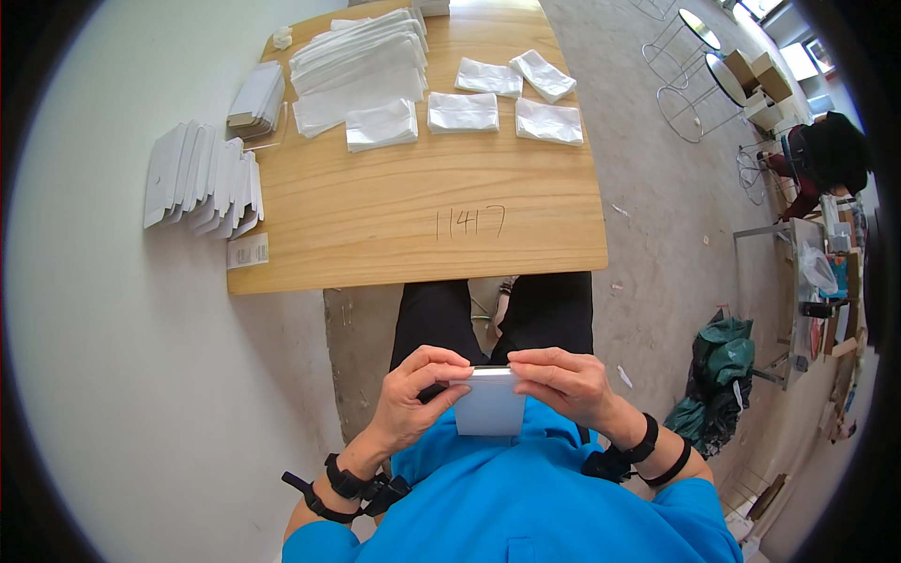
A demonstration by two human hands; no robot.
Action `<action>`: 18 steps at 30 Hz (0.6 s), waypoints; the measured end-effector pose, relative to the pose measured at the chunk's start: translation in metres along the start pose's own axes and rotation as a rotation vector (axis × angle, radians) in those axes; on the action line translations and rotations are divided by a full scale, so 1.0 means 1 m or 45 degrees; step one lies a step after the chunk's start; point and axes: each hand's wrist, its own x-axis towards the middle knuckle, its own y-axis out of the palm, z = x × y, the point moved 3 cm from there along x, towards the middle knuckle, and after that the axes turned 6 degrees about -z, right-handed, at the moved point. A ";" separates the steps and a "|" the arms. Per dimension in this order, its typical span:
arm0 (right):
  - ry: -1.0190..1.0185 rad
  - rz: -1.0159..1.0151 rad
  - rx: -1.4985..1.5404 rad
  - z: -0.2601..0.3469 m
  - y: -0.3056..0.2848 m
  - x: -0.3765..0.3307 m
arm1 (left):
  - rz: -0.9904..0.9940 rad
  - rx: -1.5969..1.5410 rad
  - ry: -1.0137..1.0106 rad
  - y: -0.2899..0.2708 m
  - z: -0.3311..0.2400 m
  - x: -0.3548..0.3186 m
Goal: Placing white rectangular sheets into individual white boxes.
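White box (490, 405), flat-sided, dark upper edge | left hand (419, 392), right hand (570, 383): pinching it

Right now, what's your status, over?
Left hand, right hand: pinching upper edge of small, white, rectangular box. Box held before bright-blue fabric shirt. Nothing visibly blocking either hand.
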 end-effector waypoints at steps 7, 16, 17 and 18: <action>0.037 -0.067 -0.066 0.001 0.005 -0.003 | -0.021 0.065 0.055 0.003 0.000 0.004; -0.018 -0.058 -0.051 -0.002 0.010 -0.012 | -0.011 0.158 0.111 0.002 0.001 -0.001; -0.014 -0.041 -0.057 -0.002 0.011 -0.013 | -0.028 0.166 0.141 0.002 0.001 -0.001; -0.015 -0.041 -0.054 -0.001 0.011 -0.012 | -0.044 0.174 0.171 0.003 -0.001 -0.001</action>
